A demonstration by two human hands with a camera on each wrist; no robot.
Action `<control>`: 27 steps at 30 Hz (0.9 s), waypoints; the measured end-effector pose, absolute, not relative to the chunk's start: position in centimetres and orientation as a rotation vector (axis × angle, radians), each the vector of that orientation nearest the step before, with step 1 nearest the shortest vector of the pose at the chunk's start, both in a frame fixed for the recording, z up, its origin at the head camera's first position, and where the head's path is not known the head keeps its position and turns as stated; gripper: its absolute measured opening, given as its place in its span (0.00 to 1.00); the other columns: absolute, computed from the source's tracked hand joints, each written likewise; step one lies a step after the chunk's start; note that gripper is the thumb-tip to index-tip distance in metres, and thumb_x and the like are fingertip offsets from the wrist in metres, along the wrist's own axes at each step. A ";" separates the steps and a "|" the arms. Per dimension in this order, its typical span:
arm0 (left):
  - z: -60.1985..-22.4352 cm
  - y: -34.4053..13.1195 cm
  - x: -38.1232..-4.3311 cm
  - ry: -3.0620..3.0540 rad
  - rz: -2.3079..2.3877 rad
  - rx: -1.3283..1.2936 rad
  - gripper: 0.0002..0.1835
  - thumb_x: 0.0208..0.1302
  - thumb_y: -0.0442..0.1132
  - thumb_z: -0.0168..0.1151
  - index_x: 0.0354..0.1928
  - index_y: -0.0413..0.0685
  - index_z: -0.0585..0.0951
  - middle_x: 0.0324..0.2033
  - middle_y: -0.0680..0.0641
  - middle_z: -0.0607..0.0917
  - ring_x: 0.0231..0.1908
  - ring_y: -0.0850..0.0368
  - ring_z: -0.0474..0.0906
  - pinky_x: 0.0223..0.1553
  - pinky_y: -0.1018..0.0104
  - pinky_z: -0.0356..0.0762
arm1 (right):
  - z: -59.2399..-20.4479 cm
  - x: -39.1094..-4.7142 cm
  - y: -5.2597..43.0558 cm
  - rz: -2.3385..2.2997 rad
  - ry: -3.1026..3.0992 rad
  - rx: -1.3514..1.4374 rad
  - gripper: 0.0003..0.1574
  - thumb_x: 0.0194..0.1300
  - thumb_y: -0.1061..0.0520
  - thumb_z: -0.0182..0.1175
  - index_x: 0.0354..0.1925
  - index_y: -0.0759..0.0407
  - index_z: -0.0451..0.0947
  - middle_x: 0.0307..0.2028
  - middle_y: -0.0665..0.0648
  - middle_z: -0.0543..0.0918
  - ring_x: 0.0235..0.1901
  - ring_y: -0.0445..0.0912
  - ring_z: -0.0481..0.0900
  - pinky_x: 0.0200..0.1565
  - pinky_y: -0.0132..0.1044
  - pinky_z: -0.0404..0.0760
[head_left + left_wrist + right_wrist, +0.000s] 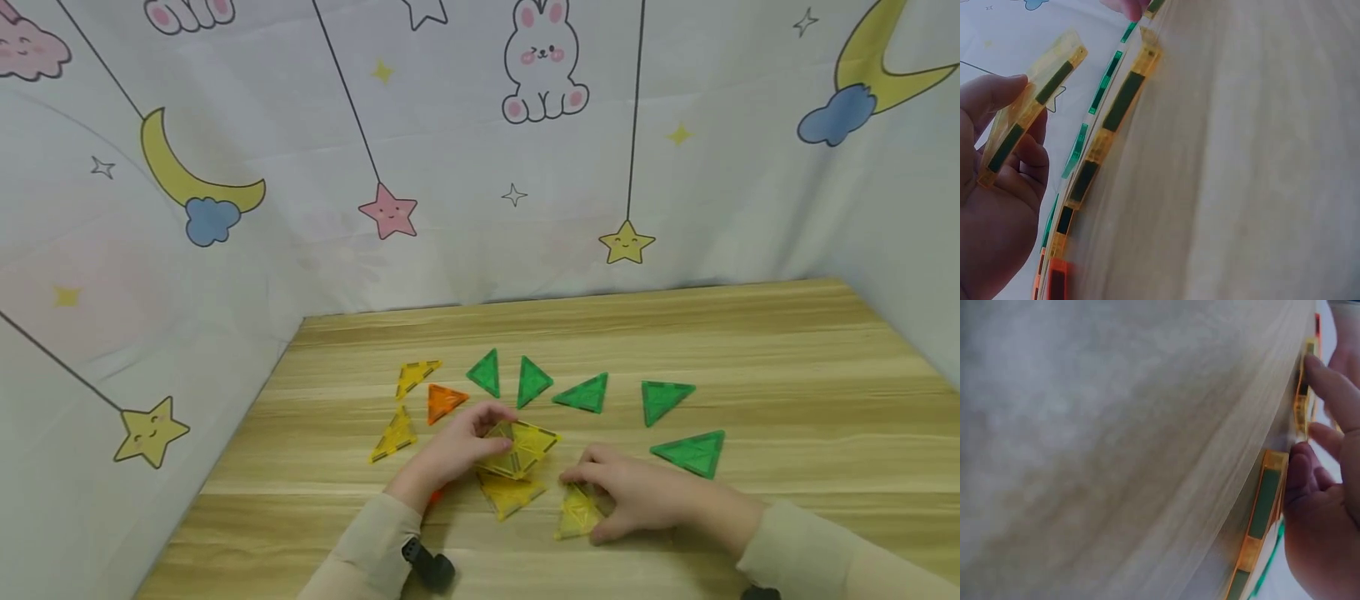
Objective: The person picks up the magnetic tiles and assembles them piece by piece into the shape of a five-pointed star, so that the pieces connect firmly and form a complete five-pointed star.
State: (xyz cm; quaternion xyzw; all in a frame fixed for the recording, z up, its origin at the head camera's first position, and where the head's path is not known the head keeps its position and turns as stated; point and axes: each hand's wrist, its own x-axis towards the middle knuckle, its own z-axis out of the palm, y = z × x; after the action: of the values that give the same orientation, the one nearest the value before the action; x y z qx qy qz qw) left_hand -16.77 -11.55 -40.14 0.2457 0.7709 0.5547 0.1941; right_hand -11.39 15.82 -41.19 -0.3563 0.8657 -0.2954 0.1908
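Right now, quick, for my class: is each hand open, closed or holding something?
Left hand: holding a raised yellow piece.
Right hand: holding a yellow triangle between fingers and thumb.

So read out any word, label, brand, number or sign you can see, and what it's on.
No text can be read anywhere.
Triangular tiles: no lettering visible.
Printed cloth: drawings only, no words.
Black wrist device: too small and dark to tell if it is marked.
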 end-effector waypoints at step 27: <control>-42.4 -12.7 -17.1 2.219 1.571 0.725 0.16 0.61 0.32 0.61 0.51 0.40 0.75 0.48 0.45 0.77 0.56 0.51 0.71 0.58 0.56 0.64 | -41.4 -11.1 14.9 -0.700 2.615 -1.032 0.34 0.45 0.54 0.67 0.51 0.55 0.68 0.42 0.47 0.64 0.35 0.37 0.68 0.37 0.31 0.73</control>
State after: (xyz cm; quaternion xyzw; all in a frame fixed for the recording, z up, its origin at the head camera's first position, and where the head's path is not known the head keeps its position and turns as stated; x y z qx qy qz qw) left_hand -17.13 -12.71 -42.36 0.2543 0.7780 0.5509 0.1631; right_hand -11.13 14.92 -41.38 -0.3537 0.8958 -0.2399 0.1221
